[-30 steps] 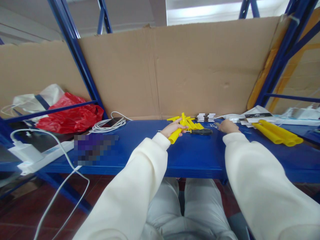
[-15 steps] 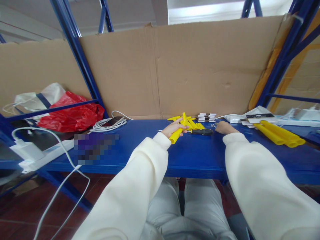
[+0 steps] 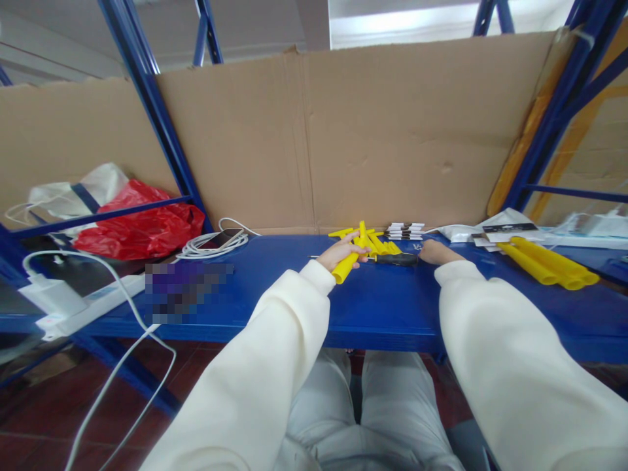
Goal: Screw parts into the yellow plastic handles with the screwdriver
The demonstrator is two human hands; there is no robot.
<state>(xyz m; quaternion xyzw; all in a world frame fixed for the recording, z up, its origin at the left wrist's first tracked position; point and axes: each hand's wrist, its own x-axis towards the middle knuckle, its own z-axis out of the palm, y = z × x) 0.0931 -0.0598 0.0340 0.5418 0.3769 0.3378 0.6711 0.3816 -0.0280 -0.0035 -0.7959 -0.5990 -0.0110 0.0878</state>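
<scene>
My left hand (image 3: 337, 252) is closed round a yellow plastic tube (image 3: 346, 264) lying at a slant on the blue shelf (image 3: 383, 301). Just behind it lies a pile of similar yellow parts (image 3: 375, 241). A black-handled screwdriver (image 3: 396, 259) lies flat between my hands, its shaft pointing left past the tube. My right hand (image 3: 436, 252) rests on the shelf at the end of the handle, touching or nearly touching it. Its fingers are hidden behind the back of the hand. Both arms are in white sleeves.
A stack of small black-and-white pieces (image 3: 403, 230) sits by the cardboard wall (image 3: 343, 144). Long yellow tubes (image 3: 544, 261) and white packets (image 3: 490, 229) lie at the right. Coiled white cables (image 3: 213, 243), a red bag (image 3: 140, 226) and a power strip (image 3: 88, 304) are at the left.
My right hand has slid left along the shelf to the end of the screwdriver handle. The left hand keeps hold of the yellow tube and has not moved.
</scene>
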